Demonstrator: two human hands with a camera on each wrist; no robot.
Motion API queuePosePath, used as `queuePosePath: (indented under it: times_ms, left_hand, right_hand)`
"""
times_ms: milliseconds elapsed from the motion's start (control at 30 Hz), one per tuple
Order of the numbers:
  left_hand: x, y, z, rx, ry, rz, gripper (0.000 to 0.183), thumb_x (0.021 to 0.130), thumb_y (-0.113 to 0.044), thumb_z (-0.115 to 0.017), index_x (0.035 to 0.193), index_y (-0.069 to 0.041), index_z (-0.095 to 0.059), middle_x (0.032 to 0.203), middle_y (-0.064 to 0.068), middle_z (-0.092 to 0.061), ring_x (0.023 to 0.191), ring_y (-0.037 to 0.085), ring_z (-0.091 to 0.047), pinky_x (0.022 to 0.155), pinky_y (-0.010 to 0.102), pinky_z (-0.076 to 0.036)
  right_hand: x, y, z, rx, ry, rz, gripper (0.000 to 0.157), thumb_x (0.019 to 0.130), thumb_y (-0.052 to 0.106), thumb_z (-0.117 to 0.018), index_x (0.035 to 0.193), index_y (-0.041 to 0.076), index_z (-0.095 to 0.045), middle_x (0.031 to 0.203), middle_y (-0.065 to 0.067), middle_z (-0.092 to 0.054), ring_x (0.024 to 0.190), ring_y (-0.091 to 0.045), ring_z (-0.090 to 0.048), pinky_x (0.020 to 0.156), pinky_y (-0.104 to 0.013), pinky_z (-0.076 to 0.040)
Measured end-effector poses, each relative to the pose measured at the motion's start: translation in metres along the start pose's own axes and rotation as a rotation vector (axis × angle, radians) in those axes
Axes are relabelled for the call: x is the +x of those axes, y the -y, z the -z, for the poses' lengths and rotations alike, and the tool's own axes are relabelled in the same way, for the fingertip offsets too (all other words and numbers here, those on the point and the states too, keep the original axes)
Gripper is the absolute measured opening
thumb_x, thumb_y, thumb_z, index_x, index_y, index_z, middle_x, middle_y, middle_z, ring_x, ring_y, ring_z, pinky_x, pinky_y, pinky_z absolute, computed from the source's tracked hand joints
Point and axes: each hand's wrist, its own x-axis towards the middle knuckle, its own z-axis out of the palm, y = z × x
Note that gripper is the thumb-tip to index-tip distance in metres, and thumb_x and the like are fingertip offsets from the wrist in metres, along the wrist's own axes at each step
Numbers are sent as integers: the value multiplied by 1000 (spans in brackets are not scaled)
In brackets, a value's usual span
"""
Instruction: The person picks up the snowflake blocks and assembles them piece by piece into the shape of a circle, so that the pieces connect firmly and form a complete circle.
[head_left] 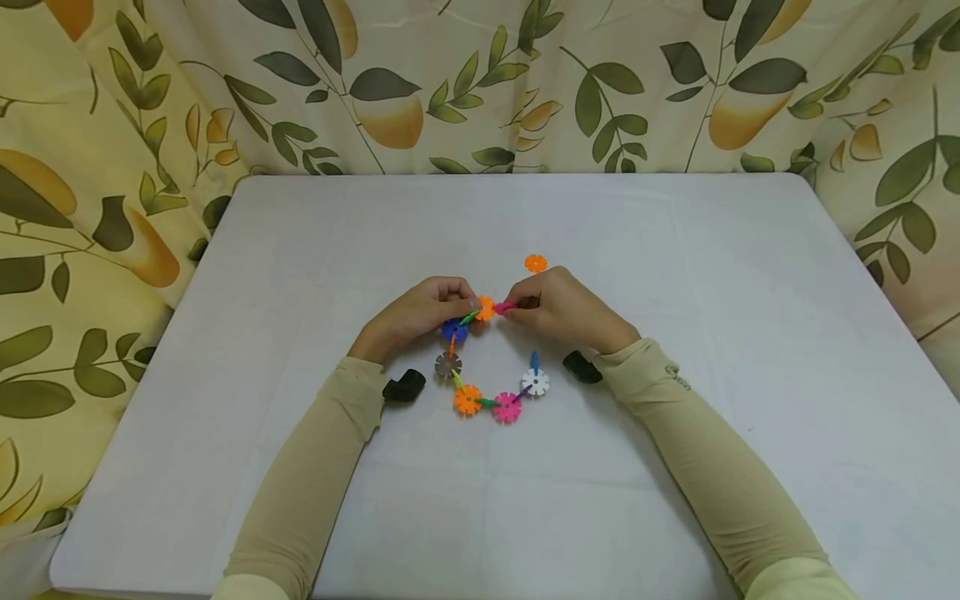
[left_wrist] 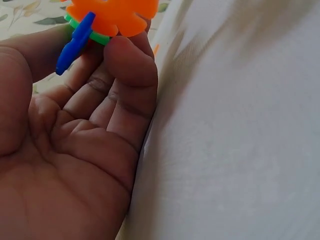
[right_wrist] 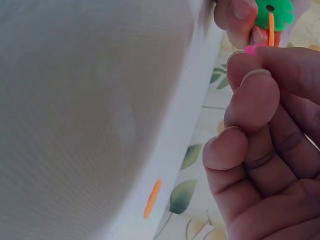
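Observation:
Linked notched plastic discs curve in an open ring on the white table (head_left: 637,500). At the ring's far left, my left hand (head_left: 416,315) pinches the green disc (right_wrist: 282,14) between thumb and fingers; a blue disc (left_wrist: 75,45) and an orange disc (head_left: 486,308) join it. Facing it, my right hand (head_left: 573,308) pinches a pink disc (head_left: 503,308) right at the orange disc's edge, mostly hidden by the fingertips in the right wrist view. The chain's other end, a blue disc (head_left: 535,361) on a white disc (head_left: 536,382), lies below the right hand.
A loose orange disc (head_left: 536,263) lies just beyond my right hand. Nearer me the chain passes through a grey-brown disc (head_left: 448,365), an orange disc (head_left: 468,399) and a pink disc (head_left: 507,407). Leaf-patterned cloth (head_left: 480,83) hangs behind the table.

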Motion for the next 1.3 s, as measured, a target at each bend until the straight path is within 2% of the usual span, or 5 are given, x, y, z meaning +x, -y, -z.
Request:
queuePosePath:
  times_ms: [300, 733, 967, 1133, 1300]
  left_hand:
    - [2, 0, -4, -9, -18, -24, 18, 110, -2, -57, 94, 2, -65, 88, 11, -77, 76, 16, -66, 72, 25, -51]
    - [2, 0, -11, -152, -34, -16, 18, 112, 1, -50, 97, 5, -60, 83, 12, -74, 64, 18, -66, 60, 26, -56]
    - [1, -1, -12, -141, -47, -9, 18, 112, 1, -50, 97, 4, -61, 82, 10, -73, 66, 17, -67, 60, 25, -55]
    - [1, 0, -9, -167, -5, -8, 17, 113, -1, -49, 100, 5, -58, 86, 13, -74, 67, 19, -67, 63, 27, -57]
    - [2, 2, -8, -190, 28, -14, 10, 113, 0, -46, 118, 4, -54, 92, 18, -74, 70, 24, -68, 70, 33, -60]
  right_hand:
    - [0, 2, -5, -66, -24, 83, 6, 94, -5, -78, 93, -1, -82, 87, -4, -78, 72, -15, -65, 67, -30, -53]
    - [1, 9, -7, -115, -111, 184, 4, 92, -9, -78, 94, -7, -81, 90, -13, -79, 80, -25, -74, 73, -42, -61]
    - [2, 8, -8, -144, -100, 172, 7, 91, -9, -79, 97, -7, -81, 92, -13, -79, 84, -27, -76, 76, -43, -62]
    - [3, 7, -8, -126, -92, 144, 5, 92, -6, -80, 97, -5, -81, 93, -12, -79, 84, -25, -75, 76, -41, -61]
    - [3, 4, -6, -99, -85, 88, 4, 94, -2, -81, 98, -3, -82, 93, -8, -79, 82, -20, -72, 75, -38, -59]
